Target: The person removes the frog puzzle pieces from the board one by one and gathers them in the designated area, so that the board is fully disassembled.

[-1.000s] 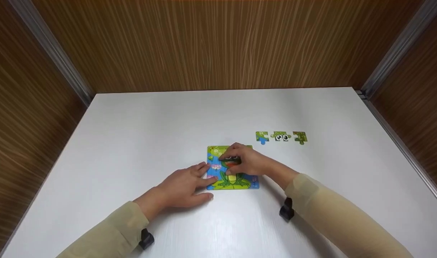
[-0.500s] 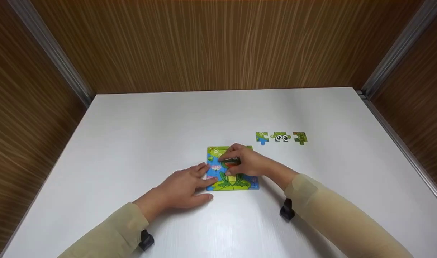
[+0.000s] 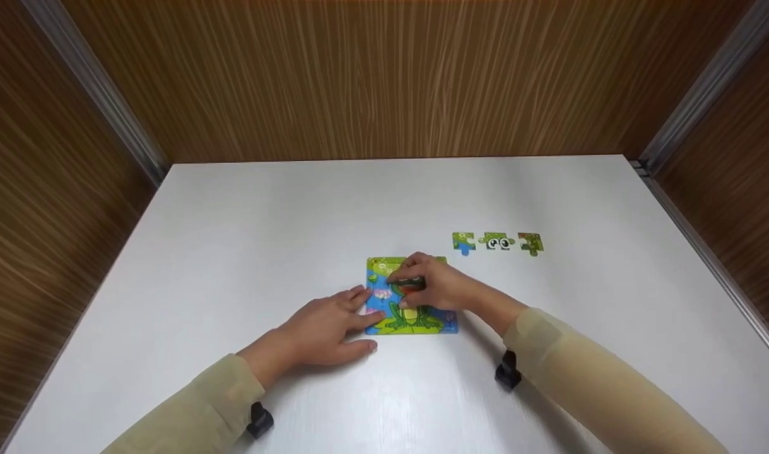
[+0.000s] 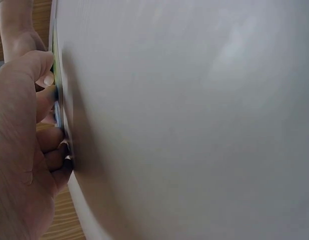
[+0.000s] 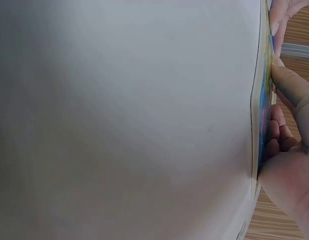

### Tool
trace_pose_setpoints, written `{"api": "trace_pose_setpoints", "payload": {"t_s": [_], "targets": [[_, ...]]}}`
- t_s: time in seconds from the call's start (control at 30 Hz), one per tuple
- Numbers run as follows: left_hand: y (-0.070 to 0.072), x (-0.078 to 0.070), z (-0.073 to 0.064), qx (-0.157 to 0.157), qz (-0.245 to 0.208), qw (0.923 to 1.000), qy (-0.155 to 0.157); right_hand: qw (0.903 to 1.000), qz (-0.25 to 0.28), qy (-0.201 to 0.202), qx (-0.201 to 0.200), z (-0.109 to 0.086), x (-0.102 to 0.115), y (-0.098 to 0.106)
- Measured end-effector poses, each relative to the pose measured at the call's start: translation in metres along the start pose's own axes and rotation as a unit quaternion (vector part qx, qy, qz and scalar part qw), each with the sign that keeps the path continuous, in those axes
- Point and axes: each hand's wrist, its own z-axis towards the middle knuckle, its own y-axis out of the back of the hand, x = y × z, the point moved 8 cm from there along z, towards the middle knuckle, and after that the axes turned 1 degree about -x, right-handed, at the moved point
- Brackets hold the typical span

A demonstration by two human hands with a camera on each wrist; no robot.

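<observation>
A frog jigsaw puzzle (image 3: 378,265) lies in its flat tray on the white table. In the head view my right hand (image 3: 444,284) is over its middle, index finger and thumb pinching a puzzle piece (image 3: 411,287) at the frog's mouth; the hand partly hides this piece. My left hand (image 3: 324,331) lies at the puzzle's left side, fingertips touching its edge and one finger resting on its lower left. Both wrist views show the puzzle edge-on, beside the left hand (image 4: 24,125) and under the right hand (image 5: 294,135).
Three loose pieces lie in a row behind the puzzle to the right: a green-blue piece (image 3: 463,241), a piece with eyes (image 3: 498,242) and a green piece (image 3: 531,242). Wood-grain panels (image 3: 384,82) stand around the back and sides of the white table (image 3: 264,221).
The piece at the frog's mouth shows slightly more of a dark edge under my right fingers. Both hands stay in place; the head view shifts a little.
</observation>
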Motion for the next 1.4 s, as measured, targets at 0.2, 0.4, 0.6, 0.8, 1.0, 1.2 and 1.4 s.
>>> {"api": "trace_pose_setpoints", "payload": {"t_s": [0.2,0.4,0.6,0.8,1.0,1.2,1.4], "targets": [[-0.001,0.001,0.001,0.006,0.0,1.0,0.004,0.9998,-0.017,0.009,-0.007,-0.001,0.003,0.001],[0.0,0.0,0.002,0.008,0.0,1.0,0.004,0.9969,-0.068,0.034,-0.02,-0.003,0.012,0.001],[0.001,-0.001,0.003,-0.003,0.002,1.0,-0.003,0.9947,-0.076,0.06,-0.034,-0.004,0.022,0.002],[0.001,0.0,0.002,-0.004,0.002,1.0,-0.001,0.996,-0.062,0.05,-0.039,-0.004,0.021,0.0],[0.001,0.0,0.001,-0.002,-0.006,1.0,0.002,0.9978,-0.05,0.025,-0.036,-0.002,0.019,-0.002],[0.001,0.0,0.0,-0.001,-0.006,1.0,0.004,0.9963,-0.07,0.023,-0.045,-0.001,0.022,-0.003],[0.002,-0.001,-0.001,-0.01,-0.004,0.9999,-0.003,0.9957,-0.07,0.025,-0.056,-0.002,0.024,-0.001]]}}
